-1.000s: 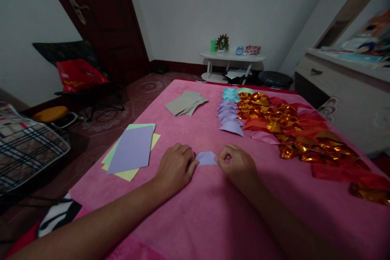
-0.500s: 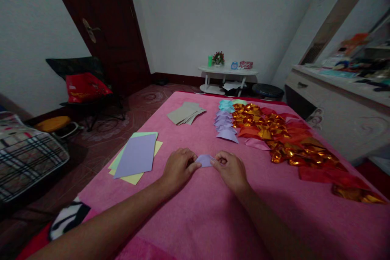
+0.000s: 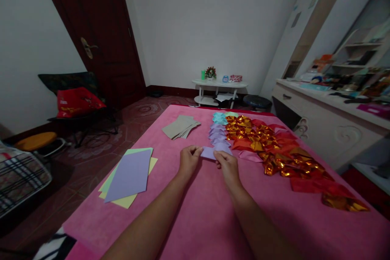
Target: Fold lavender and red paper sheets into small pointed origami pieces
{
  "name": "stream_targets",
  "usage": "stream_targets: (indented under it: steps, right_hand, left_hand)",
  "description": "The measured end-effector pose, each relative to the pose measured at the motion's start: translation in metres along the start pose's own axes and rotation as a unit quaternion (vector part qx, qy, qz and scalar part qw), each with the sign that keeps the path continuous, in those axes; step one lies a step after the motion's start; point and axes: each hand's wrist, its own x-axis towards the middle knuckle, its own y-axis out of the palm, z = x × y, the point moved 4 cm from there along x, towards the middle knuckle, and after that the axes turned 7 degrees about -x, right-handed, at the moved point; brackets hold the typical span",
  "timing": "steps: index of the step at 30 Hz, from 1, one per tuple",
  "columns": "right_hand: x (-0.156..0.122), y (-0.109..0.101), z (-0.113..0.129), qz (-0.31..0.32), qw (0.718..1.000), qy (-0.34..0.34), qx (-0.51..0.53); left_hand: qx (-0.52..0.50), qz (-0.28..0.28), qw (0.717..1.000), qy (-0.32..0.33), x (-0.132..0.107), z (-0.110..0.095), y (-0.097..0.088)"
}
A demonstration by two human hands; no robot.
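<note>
A small folded lilac paper piece [image 3: 209,152] is held between both my hands, just above the pink tablecloth [image 3: 198,215]. My left hand [image 3: 189,159] pinches its left end with curled fingers. My right hand [image 3: 227,164] pinches its right end. The piece sits at the near end of a row of folded lilac paper pieces [image 3: 217,136], which runs away from me and ends in folded turquoise pieces [image 3: 219,118].
A stack of flat lilac, green and yellow sheets [image 3: 129,174] lies at the left. Grey-beige sheets [image 3: 180,126] lie further back. Folded gold and red foil pieces [image 3: 274,150] cover the right side. A cabinet [image 3: 323,126] stands at the right, a small white table [image 3: 219,89] behind.
Both hands have carried the lilac piece away from me across the cloth, up to the near end of the lilac row. The camera has tilted up.
</note>
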Motion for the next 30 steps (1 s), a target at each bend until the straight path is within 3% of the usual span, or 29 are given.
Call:
stream_targets:
  steps: [5, 10, 16, 22, 30]
  right_hand:
    - [-0.002, -0.002, 0.000, 0.030, 0.999, 0.012, 0.004]
    - [-0.001, 0.001, -0.001, 0.127, 0.991, 0.029, 0.013]
    - [-0.005, -0.001, -0.001, 0.094, 0.991, 0.082, 0.040]
    - [-0.005, 0.000, -0.003, 0.107, 0.981, 0.108, 0.124]
    - [-0.007, -0.001, -0.001, 0.111, 0.963, 0.143, 0.200]
  left_hand:
    - [0.001, -0.002, 1.000, -0.015, 0.002, 0.006, -0.002]
    - [0.001, -0.006, 1.000, -0.024, 0.003, 0.007, -0.009]
    - [-0.022, 0.001, 0.999, -0.024, 0.002, 0.005, -0.010]
    - [-0.146, 0.003, 0.987, -0.062, 0.000, 0.003, -0.008]
    - [-0.160, -0.014, 0.981, -0.108, -0.004, -0.003, -0.009]
